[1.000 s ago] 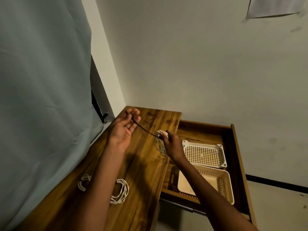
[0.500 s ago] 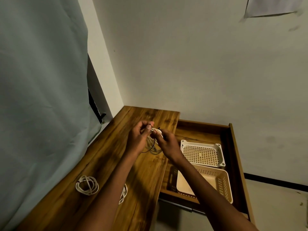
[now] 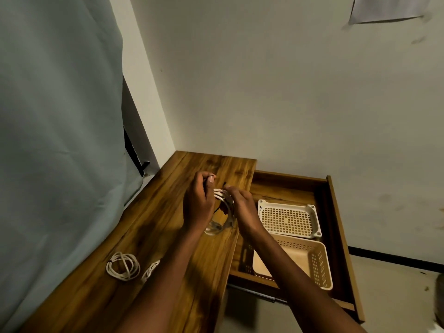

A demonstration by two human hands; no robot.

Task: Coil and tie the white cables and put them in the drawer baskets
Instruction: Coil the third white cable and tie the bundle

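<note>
Both my hands meet above the wooden desk [image 3: 173, 239], holding a coiled white cable [image 3: 223, 207] between them. My left hand [image 3: 198, 203] pinches a thin black tie at the coil's top. My right hand [image 3: 241, 207] grips the coil's right side with curled fingers. A loop of the coil hangs down below the hands. Another coiled white cable [image 3: 123, 266] lies on the desk near its left edge. Beside it a third white cable [image 3: 150, 270] is partly hidden by my left forearm. Two cream perforated baskets [image 3: 288, 218] [image 3: 312, 260] sit in the open drawer [image 3: 336, 212].
A grey curtain [image 3: 60, 140] hangs along the desk's left side. A pale wall stands behind the desk and drawer. The drawer juts out to the right over the floor [image 3: 396, 296].
My left hand, which held the black tie stretched out to the left, has come in to the coil. Both hands now work close together at the coil's top.
</note>
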